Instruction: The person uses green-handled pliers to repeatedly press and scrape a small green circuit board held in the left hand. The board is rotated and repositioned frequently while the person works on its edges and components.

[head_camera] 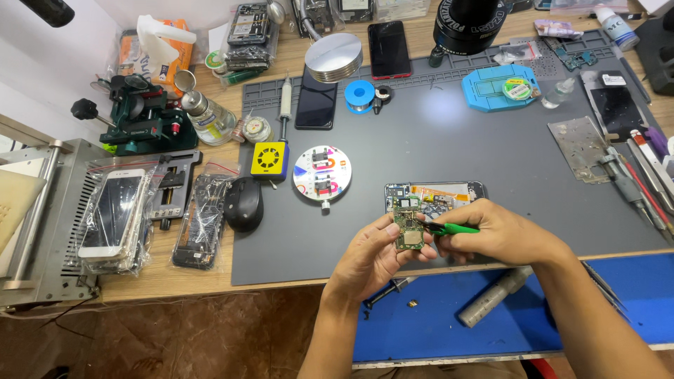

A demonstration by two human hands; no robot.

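Note:
My left hand [375, 256] holds a small green circuit board [408, 230] upright between thumb and fingers, just above the near edge of the grey work mat [449, 147]. My right hand [498, 235] grips green-handled tweezers [451, 228], whose tip touches the board's right side. Directly behind the board lies an opened phone body [435, 193] with its insides showing.
A round white holder [322, 173], a black mouse [243, 203], bagged phones [116, 214], a dark phone [316, 105], a blue solder-wire spool [359, 95] and a blue fixture [497, 88] lie around. Hand tools [642, 182] sit at the right. A grey tube-shaped tool [491, 298] rests on the blue mat [491, 316].

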